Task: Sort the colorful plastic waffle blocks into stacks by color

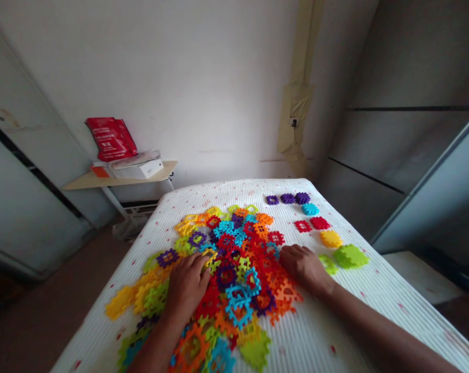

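Observation:
A broad pile of plastic gear-edged building pieces in red, orange, blue, yellow, green and purple spreads over the covered table (312,331). My left hand (188,282) rests on the left part of the pile, thumb apart from the fingers, its fingertips by a yellow piece (210,255). At the pile's right edge lies my right hand (304,267), palm down with its fingers stretched toward the red pieces (265,259). Its fingertips are partly hidden, and no held piece shows in either hand.
Sorted groups sit along the table's right side: purple pieces (302,198), a blue stack (310,209), red pieces (320,223), a yellow stack (331,239) and a green stack (351,256). Behind left, a small shelf (166,170) bears a white box (143,168) and red bags (110,139).

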`<action>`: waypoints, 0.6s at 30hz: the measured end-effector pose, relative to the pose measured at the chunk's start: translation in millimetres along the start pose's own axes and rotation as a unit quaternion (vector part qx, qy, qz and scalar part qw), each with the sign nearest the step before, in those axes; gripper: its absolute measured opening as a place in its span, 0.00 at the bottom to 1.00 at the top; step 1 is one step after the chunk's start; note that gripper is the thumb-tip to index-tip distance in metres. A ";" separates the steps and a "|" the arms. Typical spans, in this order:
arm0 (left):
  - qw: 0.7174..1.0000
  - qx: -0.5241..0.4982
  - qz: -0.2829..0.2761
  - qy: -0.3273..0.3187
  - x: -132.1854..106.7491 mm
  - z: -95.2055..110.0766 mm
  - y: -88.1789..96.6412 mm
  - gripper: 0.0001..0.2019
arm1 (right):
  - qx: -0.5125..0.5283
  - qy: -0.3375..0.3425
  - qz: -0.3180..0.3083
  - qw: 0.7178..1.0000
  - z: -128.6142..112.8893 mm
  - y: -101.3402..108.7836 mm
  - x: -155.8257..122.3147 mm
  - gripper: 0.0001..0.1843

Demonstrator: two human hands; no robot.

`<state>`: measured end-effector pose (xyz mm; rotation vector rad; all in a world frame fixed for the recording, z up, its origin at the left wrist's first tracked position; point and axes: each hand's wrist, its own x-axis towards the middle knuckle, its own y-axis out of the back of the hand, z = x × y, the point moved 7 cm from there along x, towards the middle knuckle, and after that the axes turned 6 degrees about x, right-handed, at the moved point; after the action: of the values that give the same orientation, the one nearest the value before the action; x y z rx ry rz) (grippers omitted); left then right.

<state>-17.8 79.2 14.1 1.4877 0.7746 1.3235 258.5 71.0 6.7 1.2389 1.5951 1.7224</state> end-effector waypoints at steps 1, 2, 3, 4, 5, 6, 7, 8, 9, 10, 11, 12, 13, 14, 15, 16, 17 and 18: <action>1.000 -0.001 0.000 -0.008 2.6 2.2 3.4 0.14 | 0.007 -0.002 0.007 1.000 0.7 -1.1 -1.9 0.14; 1.000 -0.002 0.001 -0.017 5.8 5.1 7.4 0.14 | 0.013 -0.003 0.013 1.000 1.0 -2.2 -2.8 0.15; 1.000 -0.003 0.001 -0.028 9.6 8.6 11.5 0.14 | 0.018 -0.003 0.018 1.000 1.0 -3.3 -3.0 0.15; 0.999 -0.005 -0.001 -0.040 13.9 12.7 15.2 0.14 | 0.021 -0.004 0.022 1.000 1.1 -4.5 -2.7 0.15; 0.999 -0.005 -0.006 -0.054 18.7 17.3 17.8 0.14 | 0.021 -0.006 0.025 0.999 1.3 -5.6 -2.1 0.15; 0.998 -0.003 -0.015 -0.068 23.9 22.0 18.9 0.14 | 0.021 -0.009 0.027 0.999 1.6 -6.6 -1.6 0.15; 0.996 0.000 -0.027 -0.081 29.5 26.6 18.3 0.14 | 0.020 -0.012 0.029 0.999 1.9 -7.4 -1.1 0.15; 0.995 0.005 -0.040 -0.092 35.4 30.8 15.8 0.15 | 0.020 -0.016 0.030 0.999 2.4 -8.1 -0.8 0.15; 0.993 0.011 -0.055 -0.100 41.3 34.2 11.7 0.15 | 0.019 -0.018 0.030 0.999 2.7 -8.6 -0.8 0.15; 0.992 0.018 -0.070 -0.105 47.1 36.9 6.4 0.16 | 0.019 -0.019 0.031 0.999 2.9 -8.9 -0.8 0.15; 0.990 0.025 -0.085 -0.105 52.5 38.6 0.2 0.17 | 0.019 -0.019 0.031 0.999 2.9 -9.1 -1.1 0.15; 0.989 0.033 -0.100 -0.102 57.4 39.7 -6.1 0.18 | 0.020 -0.019 0.031 0.999 2.9 -9.1 -1.3 0.15; 0.988 0.041 -0.113 -0.097 61.6 40.2 -11.9 0.19 | 0.022 -0.019 0.031 0.999 2.8 -8.9 -1.7 0.15; 0.987 0.049 -0.125 -0.090 64.9 40.2 -16.9 0.19 | 0.025 -0.019 0.032 0.999 2.8 -8.7 -2.0 0.15; 0.986 0.057 -0.134 -0.083 67.3 40.1 -20.6 0.19 | 0.027 -0.020 0.032 0.999 2.8 -8.3 -2.2 0.15; 0.985 0.064 -0.140 -0.077 68.8 40.1 -23.0 0.19 | 0.030 -0.020 0.032 0.999 2.7 -8.1 -2.3 0.15; 0.984 0.071 -0.144 -0.073 69.5 40.1 -24.3 0.18 | 0.033 -0.019 0.032 0.999 2.4 -7.8 -2.4 0.15; 0.984 0.076 -0.147 -0.068 69.7 40.2 -24.6 0.17 | 0.035 -0.017 0.032 0.999 2.1 -7.4 -2.3 0.15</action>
<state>39.1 141.1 18.2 1.4981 0.9806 0.9491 259.7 71.7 -1.2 1.3600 1.6248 1.6867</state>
